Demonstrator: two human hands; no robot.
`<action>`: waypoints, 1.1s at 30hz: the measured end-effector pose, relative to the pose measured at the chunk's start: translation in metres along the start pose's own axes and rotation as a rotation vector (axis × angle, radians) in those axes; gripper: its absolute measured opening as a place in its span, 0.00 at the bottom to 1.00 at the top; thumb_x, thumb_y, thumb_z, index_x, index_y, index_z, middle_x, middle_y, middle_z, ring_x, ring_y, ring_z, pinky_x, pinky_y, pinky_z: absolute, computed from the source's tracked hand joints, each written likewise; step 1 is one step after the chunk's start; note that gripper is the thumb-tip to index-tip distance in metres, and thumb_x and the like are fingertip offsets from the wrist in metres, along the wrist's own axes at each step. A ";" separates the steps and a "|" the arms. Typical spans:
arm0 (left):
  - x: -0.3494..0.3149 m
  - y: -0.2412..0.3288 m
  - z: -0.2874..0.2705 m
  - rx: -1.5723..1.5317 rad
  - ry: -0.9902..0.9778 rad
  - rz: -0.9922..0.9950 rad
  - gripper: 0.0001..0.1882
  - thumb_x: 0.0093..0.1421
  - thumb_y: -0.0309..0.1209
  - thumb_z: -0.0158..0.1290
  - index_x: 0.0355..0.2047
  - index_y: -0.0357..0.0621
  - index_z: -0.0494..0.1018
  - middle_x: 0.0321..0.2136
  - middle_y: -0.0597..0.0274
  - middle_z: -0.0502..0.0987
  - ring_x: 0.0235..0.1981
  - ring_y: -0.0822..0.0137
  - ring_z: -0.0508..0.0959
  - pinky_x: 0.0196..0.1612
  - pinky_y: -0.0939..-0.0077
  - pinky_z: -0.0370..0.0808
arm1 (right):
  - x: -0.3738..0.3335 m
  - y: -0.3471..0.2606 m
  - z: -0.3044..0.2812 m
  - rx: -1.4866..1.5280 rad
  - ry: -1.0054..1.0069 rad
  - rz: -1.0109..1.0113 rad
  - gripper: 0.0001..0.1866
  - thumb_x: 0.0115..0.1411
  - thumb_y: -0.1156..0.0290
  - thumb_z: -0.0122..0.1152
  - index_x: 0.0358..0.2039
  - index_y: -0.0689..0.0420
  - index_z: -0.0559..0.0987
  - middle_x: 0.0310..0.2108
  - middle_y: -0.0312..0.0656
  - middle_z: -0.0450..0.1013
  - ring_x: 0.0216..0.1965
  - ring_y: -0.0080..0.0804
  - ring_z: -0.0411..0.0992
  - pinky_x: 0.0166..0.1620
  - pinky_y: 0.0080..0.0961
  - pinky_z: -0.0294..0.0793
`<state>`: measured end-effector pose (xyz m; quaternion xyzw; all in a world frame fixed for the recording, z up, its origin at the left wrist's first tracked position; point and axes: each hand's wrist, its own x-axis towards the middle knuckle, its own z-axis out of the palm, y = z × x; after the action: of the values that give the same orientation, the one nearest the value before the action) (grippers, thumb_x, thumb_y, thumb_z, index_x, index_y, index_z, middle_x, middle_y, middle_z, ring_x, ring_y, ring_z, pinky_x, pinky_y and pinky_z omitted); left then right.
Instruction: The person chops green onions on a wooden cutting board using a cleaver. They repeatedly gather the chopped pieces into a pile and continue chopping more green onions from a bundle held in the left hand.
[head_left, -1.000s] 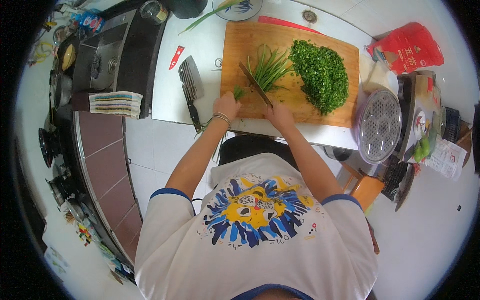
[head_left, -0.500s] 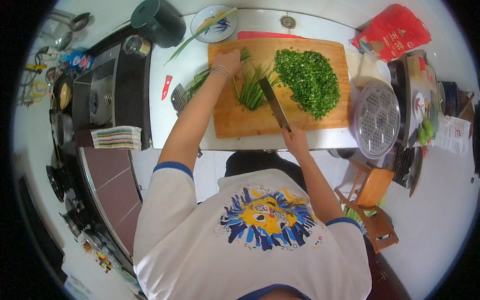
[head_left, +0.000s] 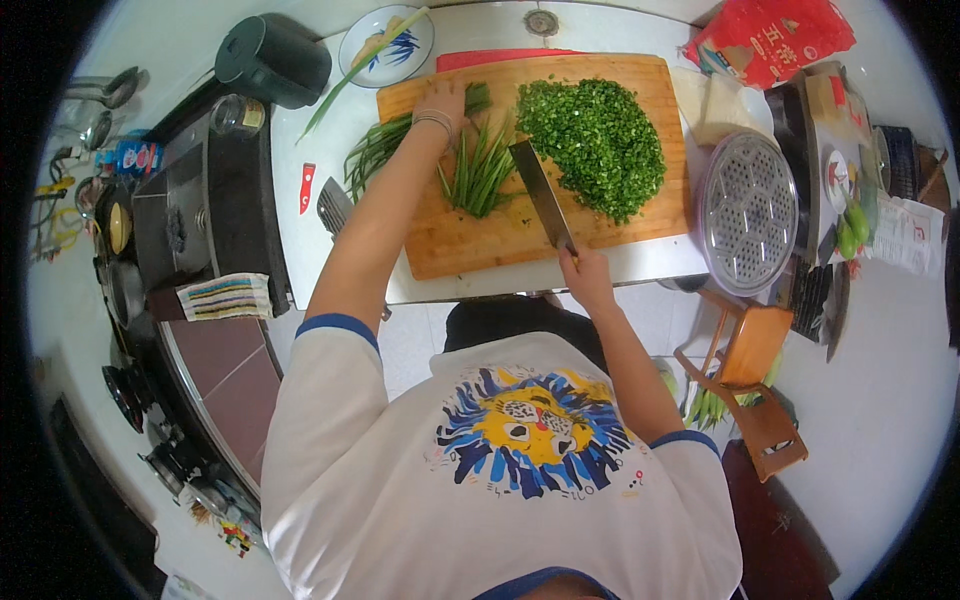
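On the wooden cutting board (head_left: 460,255), my left hand (head_left: 441,103) lies across a bunch of green chives (head_left: 385,145), its fingers stretched toward the back edge. Stalks show on both sides of it; the fingertips are not sharp. Closer to me rests a cut portion of chives (head_left: 480,178). My right hand (head_left: 588,277) is closed round the handle of a kitchen knife (head_left: 541,192). The blade points away from me, between those stalks and a large heap of chopped chives (head_left: 600,150) on the right.
A plate (head_left: 420,52) with a long green stalk sits behind the board. Left are a red-handled knife (head_left: 307,188), a metal utensil (head_left: 335,207) and a dark green container (head_left: 272,60). A lidded steamer basket (head_left: 748,215) stands right, near a red bag (head_left: 770,45).
My left hand has shifted slightly left along the chives, and its fingers look more stretched out. The knife stays in my right hand, close to the same spot on the board.
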<state>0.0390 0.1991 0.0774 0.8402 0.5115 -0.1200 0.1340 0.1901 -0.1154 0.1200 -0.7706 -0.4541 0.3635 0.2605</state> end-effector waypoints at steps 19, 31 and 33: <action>-0.115 0.089 0.104 -0.079 0.168 -0.390 0.41 0.55 0.41 0.55 0.60 0.31 0.49 0.50 0.47 0.64 0.50 0.53 0.66 0.49 0.63 0.68 | 0.000 0.022 -0.038 0.057 -0.048 -0.052 0.13 0.58 0.65 0.54 0.31 0.64 0.78 0.13 0.48 0.68 0.14 0.36 0.68 0.21 0.32 0.64; -0.185 0.049 0.108 0.103 0.416 -0.074 0.22 0.51 0.27 0.47 0.49 0.37 0.68 0.34 0.59 0.71 0.38 0.61 0.69 0.41 0.68 0.68 | 0.008 0.048 -0.040 0.024 -0.065 -0.083 0.12 0.56 0.65 0.56 0.28 0.63 0.77 0.14 0.52 0.69 0.15 0.44 0.69 0.21 0.36 0.65; -0.192 0.033 0.103 0.099 0.437 0.099 0.22 0.50 0.28 0.48 0.47 0.41 0.70 0.35 0.63 0.72 0.39 0.62 0.68 0.43 0.68 0.66 | 0.012 0.046 -0.041 0.017 -0.069 -0.112 0.12 0.57 0.65 0.56 0.28 0.63 0.77 0.14 0.52 0.69 0.15 0.45 0.69 0.21 0.36 0.65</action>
<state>-0.0242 -0.0098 0.0498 0.8759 0.4799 0.0466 -0.0158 0.2503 -0.1286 0.1070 -0.7287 -0.5020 0.3788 0.2712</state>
